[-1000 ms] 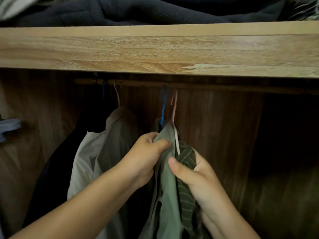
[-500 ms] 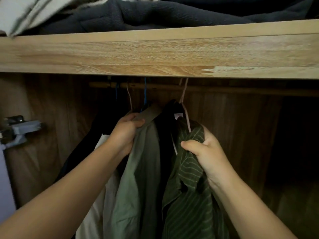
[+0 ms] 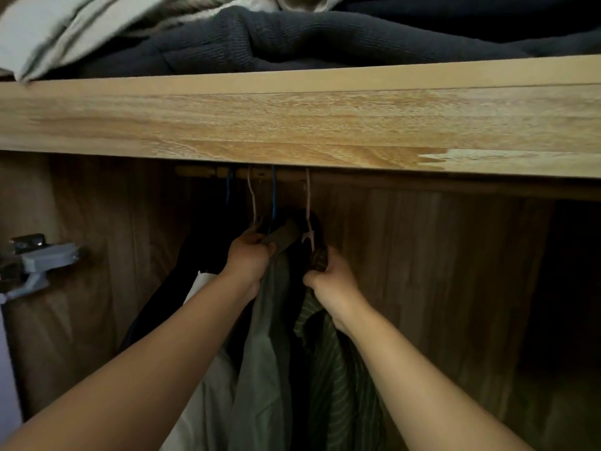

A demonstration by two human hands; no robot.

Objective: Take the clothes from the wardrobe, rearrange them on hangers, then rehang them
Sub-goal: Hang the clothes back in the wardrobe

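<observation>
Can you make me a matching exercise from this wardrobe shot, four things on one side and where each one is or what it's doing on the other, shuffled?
Things:
1. left hand
2. right hand
3. dark knit fabric
4. metal hinge

Places or states:
A. piled on the top shelf
B. grips the striped green shirt
C. fixed to the left wall
D. grips the plain green shirt by its collar

Pairs: 1-D, 2-B, 3-A, 4-C

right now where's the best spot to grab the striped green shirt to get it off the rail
Grip the striped green shirt high at its collar, where the right hand already holds it, coming from the front and right. Its pink hanger hooks over the rail right above, so lifting there should free the hook.
</observation>
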